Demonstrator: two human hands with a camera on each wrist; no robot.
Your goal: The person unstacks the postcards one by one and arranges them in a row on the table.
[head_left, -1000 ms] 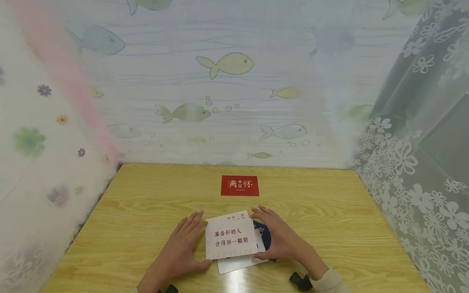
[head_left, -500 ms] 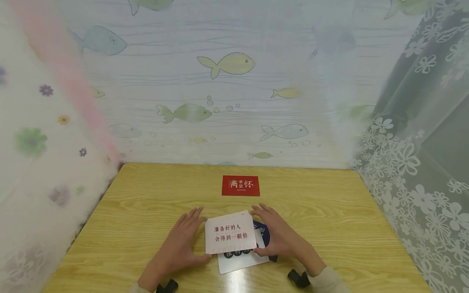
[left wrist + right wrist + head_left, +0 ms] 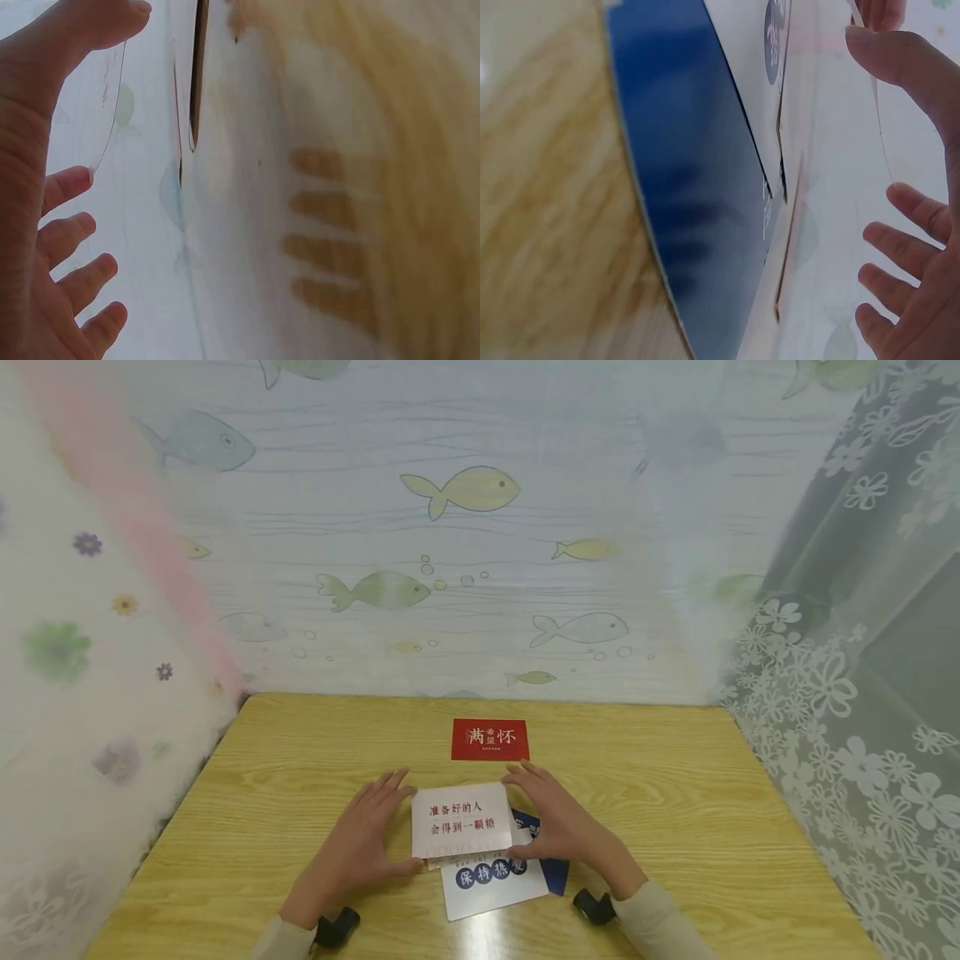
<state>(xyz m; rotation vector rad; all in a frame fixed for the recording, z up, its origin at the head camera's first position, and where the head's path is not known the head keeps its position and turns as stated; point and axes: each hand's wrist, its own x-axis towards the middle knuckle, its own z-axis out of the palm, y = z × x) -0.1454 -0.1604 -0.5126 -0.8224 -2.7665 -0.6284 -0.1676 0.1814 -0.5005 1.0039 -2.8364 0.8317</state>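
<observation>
Between my two hands is a white card (image 3: 461, 820) printed with red Chinese characters, raised above other cards. My left hand (image 3: 356, 839) pinches its left edge between thumb and index finger, the other fingers spread. In the same way my right hand (image 3: 562, 827) holds the right edge. In the right wrist view the raised card bows a little between thumb and index finger (image 3: 909, 193). Beneath lies a white card with dark blue circles (image 3: 495, 897), partly over a blue card (image 3: 557, 875). A pale card edge (image 3: 432, 863) shows under the held card's lower left.
A red card (image 3: 491, 752) with white characters lies farther back on the wood-grain table (image 3: 315, 752). A fish-print curtain (image 3: 480, 635) hangs behind the table. Floral cloth (image 3: 75, 735) borders the left, lace (image 3: 810, 693) the right.
Both hands and the white card have moved slightly left and away from me. More of the card with blue circles and of the blue card shows below it.
</observation>
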